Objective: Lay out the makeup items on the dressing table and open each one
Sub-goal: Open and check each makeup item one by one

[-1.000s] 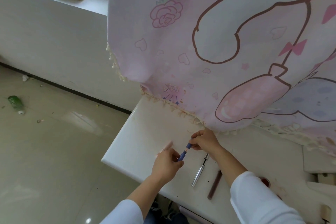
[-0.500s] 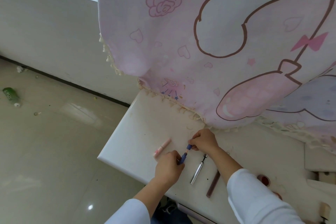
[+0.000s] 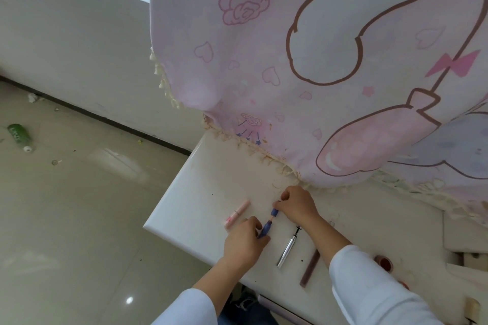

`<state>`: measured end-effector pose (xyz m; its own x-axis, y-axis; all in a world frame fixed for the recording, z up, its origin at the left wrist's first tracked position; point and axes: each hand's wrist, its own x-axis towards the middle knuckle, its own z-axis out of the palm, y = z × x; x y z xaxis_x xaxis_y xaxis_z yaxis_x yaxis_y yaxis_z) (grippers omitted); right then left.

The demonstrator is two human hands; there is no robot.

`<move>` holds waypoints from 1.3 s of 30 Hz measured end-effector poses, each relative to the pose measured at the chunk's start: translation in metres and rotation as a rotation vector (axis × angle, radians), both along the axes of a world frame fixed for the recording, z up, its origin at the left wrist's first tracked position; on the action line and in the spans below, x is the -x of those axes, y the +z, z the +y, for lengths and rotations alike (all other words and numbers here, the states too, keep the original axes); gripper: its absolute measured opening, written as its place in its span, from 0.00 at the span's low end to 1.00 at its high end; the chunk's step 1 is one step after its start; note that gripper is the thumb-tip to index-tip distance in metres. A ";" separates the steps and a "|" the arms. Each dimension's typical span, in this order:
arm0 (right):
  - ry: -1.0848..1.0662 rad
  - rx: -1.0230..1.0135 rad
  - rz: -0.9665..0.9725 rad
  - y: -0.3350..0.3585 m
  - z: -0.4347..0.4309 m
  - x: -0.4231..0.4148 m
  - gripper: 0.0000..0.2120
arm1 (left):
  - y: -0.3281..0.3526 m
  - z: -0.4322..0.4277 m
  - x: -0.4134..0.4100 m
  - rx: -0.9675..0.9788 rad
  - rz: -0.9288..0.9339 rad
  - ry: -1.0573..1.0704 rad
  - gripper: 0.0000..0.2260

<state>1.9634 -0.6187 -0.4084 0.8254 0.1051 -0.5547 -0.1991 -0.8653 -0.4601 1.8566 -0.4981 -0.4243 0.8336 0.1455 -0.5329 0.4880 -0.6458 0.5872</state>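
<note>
The step in hand is the opening of the blue tube [image 3: 265, 230], which lies slantwise near the front edge of the desk [image 3: 206, 192], its cap end pointing to one o'clock. The left hand [image 3: 244, 243] has its fingers [image 3: 254, 222] curled round the barrel, clamped on it. The right hand [image 3: 299, 206], at one o'clock from the left, pinches the cap [image 3: 274, 212] between thumb and fingertips. Cap and barrel stand a little apart, and a thin pale stem shows between them, so I judge the cap is off its seat but the stem is not wholly out. The next move calls for a straight pull along the tube's line, toward one o'clock, with the barrel held firm, and then a place on the desk for both parts. At ten o'clock from the left hand lies a pink tube [image 3: 237, 212], seemingly closed. At four o'clock from the blue tube lie a silver tube [image 3: 287, 252] with a dark tip showing and a brown stick [image 3: 310, 268], neither touched by a hand. Whether these two count as open I cannot tell.
</note>
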 end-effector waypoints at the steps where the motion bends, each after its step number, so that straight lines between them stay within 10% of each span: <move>1: 0.008 0.006 0.001 0.000 0.001 0.000 0.08 | 0.000 0.001 0.001 -0.003 -0.006 0.000 0.11; 39: 0.608 0.102 -0.076 0.009 0.063 0.016 0.10 | 0.001 0.068 0.011 -0.045 -0.094 0.220 0.08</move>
<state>1.9477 -0.5558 -0.3992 0.6720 0.5184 -0.5288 0.3737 -0.8539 -0.3622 1.8458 -0.4298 -0.4234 0.8247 0.3508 -0.4436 0.5646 -0.5564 0.6096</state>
